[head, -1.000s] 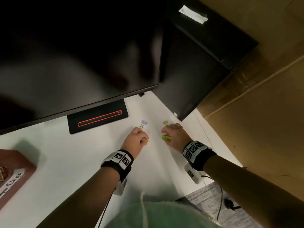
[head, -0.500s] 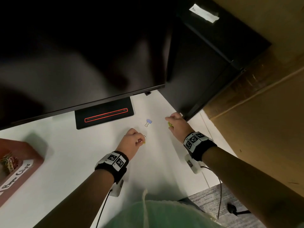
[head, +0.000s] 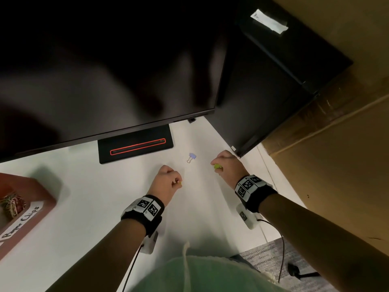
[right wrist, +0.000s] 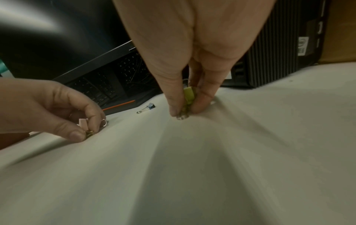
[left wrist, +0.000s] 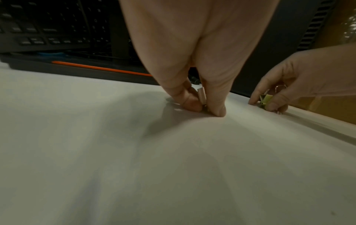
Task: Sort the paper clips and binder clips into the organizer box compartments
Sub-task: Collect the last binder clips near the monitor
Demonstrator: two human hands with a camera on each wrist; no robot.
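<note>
Both hands are closed on binder clips, low over the white table (head: 88,207). The left hand (head: 166,182) pinches a pink binder clip (right wrist: 83,122) and seems to have a yellowish one (head: 180,182) bunched under the fingertips as well. The right hand (head: 228,166) pinches a green binder clip (right wrist: 189,94) between thumb and fingers, with what looks like a second clip's wire loop beneath it.

Taking the blue binder clip (head: 192,157) as the landmark: it lies loose on the table just in front of the monitor base (head: 134,144), with the left hand near it on the person's side and the right hand to its right. The organizer box (head: 31,209) sits far to its left at the table's edge, with paper clips (head: 11,204) in the compartment labelled for them.

The main risk is the load. Each hand probably carries more than one small, springy clip in a fingertip pinch, so one may slip out during the long carry to the box. Reaching for the blue clip with full fingers could shake loose what is already held. At the box, a bunched release could drop binder clips among the paper clips, since the binder-clip compartment is out of view.
</note>
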